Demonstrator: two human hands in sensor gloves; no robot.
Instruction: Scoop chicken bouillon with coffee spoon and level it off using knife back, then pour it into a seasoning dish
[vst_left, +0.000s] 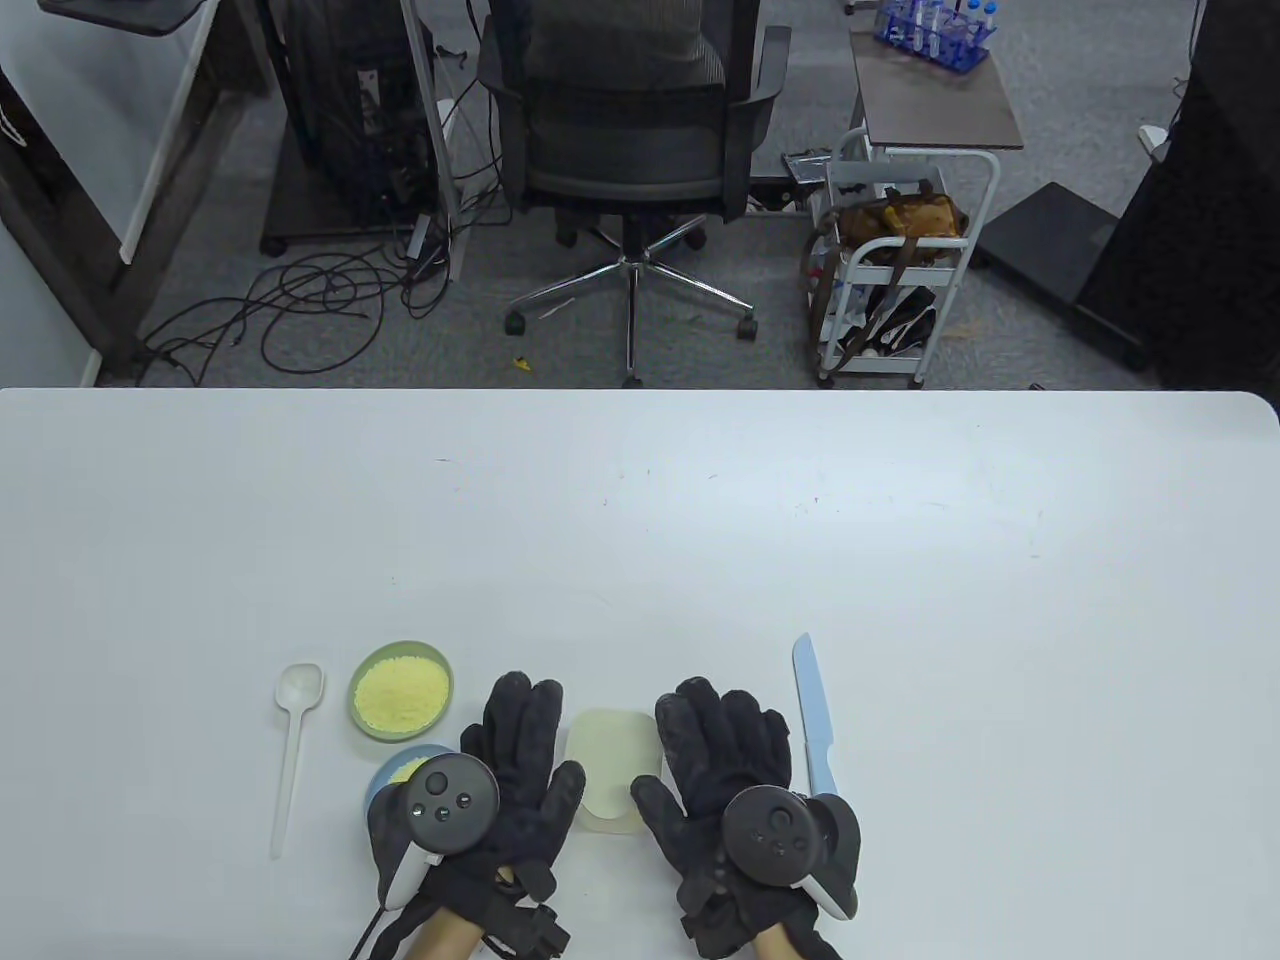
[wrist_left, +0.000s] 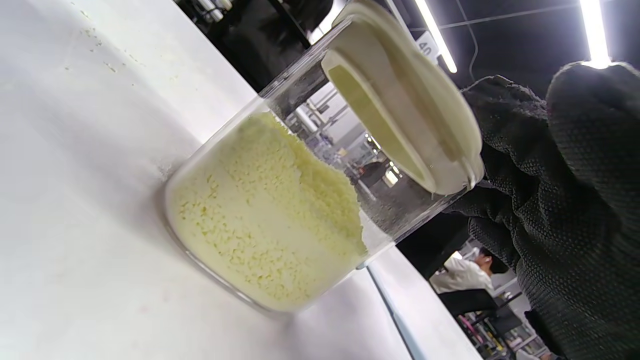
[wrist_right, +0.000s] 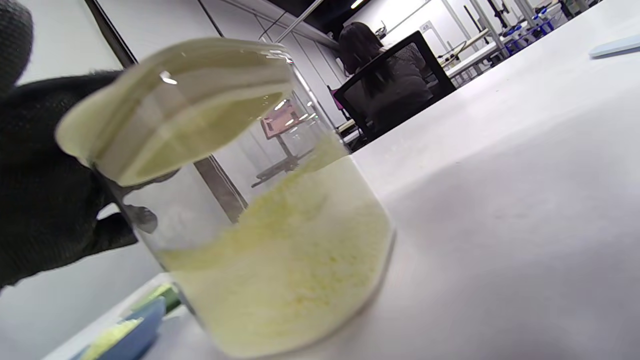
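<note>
Grey carpet floor (vst_left: 200, 200) beyond the white table (vst_left: 640, 520). A black office chair (vst_left: 630, 110), loose cables (vst_left: 300, 300), and a white trolley (vst_left: 890, 290) stand behind it.

— What can't you make out from above?

— The blue dish (vst_left: 392, 770) is mostly hidden under the left hand (vst_left: 510, 790) and its tracker; only a sliver of rim and some yellow grains show. The knife (vst_left: 815, 715) has its handle end tucked under the right hand (vst_left: 735, 790).

— And the jar (vst_left: 612, 768)?

— Only its lid shows from above; its sides are hidden between the two hands.

— The wrist cameras?

— In the left wrist view the right hand is cut off by the right edge. In the right wrist view the blue dish is cut by the bottom edge and blurred, and the jar's base runs off the frame.
</note>
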